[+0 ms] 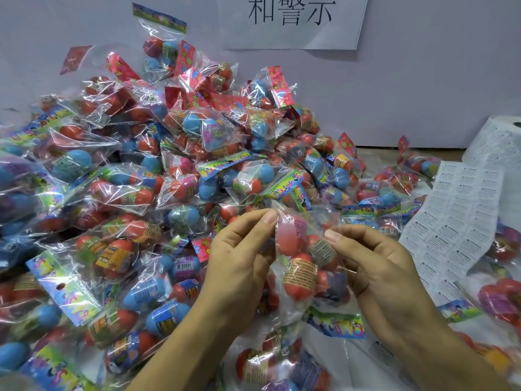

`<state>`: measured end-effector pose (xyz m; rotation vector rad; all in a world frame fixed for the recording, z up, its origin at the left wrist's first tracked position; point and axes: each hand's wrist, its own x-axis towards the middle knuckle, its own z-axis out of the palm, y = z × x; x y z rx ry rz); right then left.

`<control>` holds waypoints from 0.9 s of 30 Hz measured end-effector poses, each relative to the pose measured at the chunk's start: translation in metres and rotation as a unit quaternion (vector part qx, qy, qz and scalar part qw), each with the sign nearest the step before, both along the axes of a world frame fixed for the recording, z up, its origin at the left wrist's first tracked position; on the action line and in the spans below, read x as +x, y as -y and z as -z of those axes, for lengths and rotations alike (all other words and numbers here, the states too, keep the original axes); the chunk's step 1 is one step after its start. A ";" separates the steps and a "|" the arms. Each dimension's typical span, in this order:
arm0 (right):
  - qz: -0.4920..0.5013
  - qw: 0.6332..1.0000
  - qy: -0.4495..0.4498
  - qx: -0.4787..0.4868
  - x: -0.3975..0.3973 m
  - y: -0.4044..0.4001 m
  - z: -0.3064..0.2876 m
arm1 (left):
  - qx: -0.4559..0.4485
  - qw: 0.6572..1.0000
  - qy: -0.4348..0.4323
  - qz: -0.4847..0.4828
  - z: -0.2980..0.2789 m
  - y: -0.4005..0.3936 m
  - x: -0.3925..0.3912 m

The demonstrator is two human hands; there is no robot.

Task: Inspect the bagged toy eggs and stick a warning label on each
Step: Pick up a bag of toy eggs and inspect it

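I have one bag of toy eggs (303,263) lifted clear of the heap, held between both hands just in front of me, and I hold it up like this so the light comes through the clear film and I can look the eggs over; my left hand (239,258) pinches the upper left edge of the film between thumb and forefinger, the other fingers curled behind it; my right hand (375,266) pinches the right side of the same bag, thumb forward, so the plastic is pulled fairly flat between the two grips; the printed header card (335,324) hangs at the bottom, so the bag is upside down in my hold. The big pile of bagged eggs (135,176) slopes up to my left against the wall, I take it as the stock to work through; the warning label sheet (456,221) runs down from its roll (499,136) on my right, close to the hand that would peel from it, which I judge is why it lies there; whether this bag already bears a label I cannot tell; a paper sign (293,21) is fixed on the wall above.
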<state>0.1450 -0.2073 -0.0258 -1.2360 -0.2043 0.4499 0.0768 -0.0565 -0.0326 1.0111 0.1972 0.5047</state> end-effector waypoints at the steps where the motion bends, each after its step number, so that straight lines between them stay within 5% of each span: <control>1: 0.001 1.000 0.000 0.000 0.000 0.000 0.000 | 0.001 1.000 -0.002 -0.004 0.000 0.001 0.000; 13: 0.034 0.998 0.049 -0.025 -0.006 -0.002 0.003 | -0.025 0.999 0.002 -0.024 -0.010 0.010 -0.004; 17: 0.093 0.982 0.147 -0.078 -0.005 0.001 0.004 | 0.180 0.972 0.034 -0.149 0.001 -0.001 -0.006; 21: -0.103 0.976 0.187 -0.031 -0.016 0.000 -0.005 | 0.340 0.923 0.077 -0.164 0.005 0.005 -0.008; 27: -0.035 0.987 0.154 -0.024 -0.014 -0.001 -0.007 | 0.221 0.968 0.069 -0.100 0.001 0.011 -0.009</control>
